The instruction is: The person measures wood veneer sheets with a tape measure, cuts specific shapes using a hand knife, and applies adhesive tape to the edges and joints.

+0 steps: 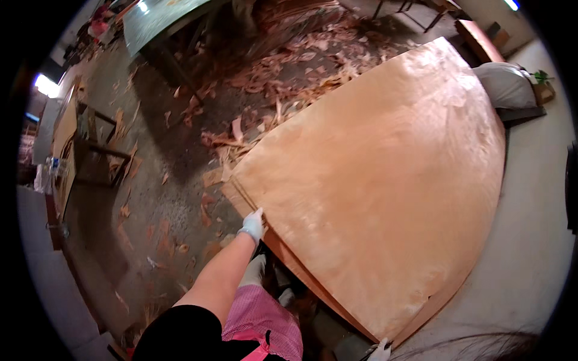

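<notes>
A large, thin, pale-orange wood veneer sheet (373, 180) spreads across the middle and right, lying on a stack of similar sheets whose darker edges (301, 271) show along the near left side. My left hand (253, 225), in a whitish glove, is closed on the sheet's left edge near its far-left corner. At the near corner, low in the picture, my right hand (380, 351) pinches the sheet's edge; it also wears a pale glove and is partly cut off by the frame. Between the two hands the edge runs in a nearly straight line.
Torn veneer scraps (301, 66) litter the floor beyond the stack. A metal-topped table (159, 27) stands at the far left, a wooden bench (90, 141) at the left. Along the right runs a pale wall (530, 198), with a grey-white bundle (506, 85) near the sheet's far-right edge.
</notes>
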`<state>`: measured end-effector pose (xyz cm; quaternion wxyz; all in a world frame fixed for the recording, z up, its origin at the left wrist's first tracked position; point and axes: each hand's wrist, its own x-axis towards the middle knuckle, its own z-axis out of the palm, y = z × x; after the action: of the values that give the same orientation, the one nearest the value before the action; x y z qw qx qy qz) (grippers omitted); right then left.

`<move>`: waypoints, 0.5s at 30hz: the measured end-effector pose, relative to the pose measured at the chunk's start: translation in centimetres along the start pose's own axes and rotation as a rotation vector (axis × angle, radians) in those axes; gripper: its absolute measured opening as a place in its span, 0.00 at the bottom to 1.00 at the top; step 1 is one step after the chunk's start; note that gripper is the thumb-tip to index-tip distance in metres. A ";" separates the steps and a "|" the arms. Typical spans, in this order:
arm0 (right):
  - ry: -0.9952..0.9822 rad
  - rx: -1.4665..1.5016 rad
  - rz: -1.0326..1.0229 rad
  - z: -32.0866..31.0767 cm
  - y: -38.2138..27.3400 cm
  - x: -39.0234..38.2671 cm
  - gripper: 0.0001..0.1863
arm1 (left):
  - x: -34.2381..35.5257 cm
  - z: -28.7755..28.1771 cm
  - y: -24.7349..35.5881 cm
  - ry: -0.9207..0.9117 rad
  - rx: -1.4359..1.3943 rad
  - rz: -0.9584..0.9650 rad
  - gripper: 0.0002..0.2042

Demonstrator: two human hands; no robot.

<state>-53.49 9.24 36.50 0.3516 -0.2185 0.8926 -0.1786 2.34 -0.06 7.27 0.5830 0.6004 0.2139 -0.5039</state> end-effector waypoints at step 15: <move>0.120 -0.647 -0.757 -1.0 7.5 7.0 0.13 | 5.9 -3.6 -3.8 -0.157 1.332 -0.151 0.25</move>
<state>-60.81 12.13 29.80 0.1245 -0.6143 0.7790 -0.0199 2.80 2.16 -0.30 0.0654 0.7767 -0.1442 -0.6097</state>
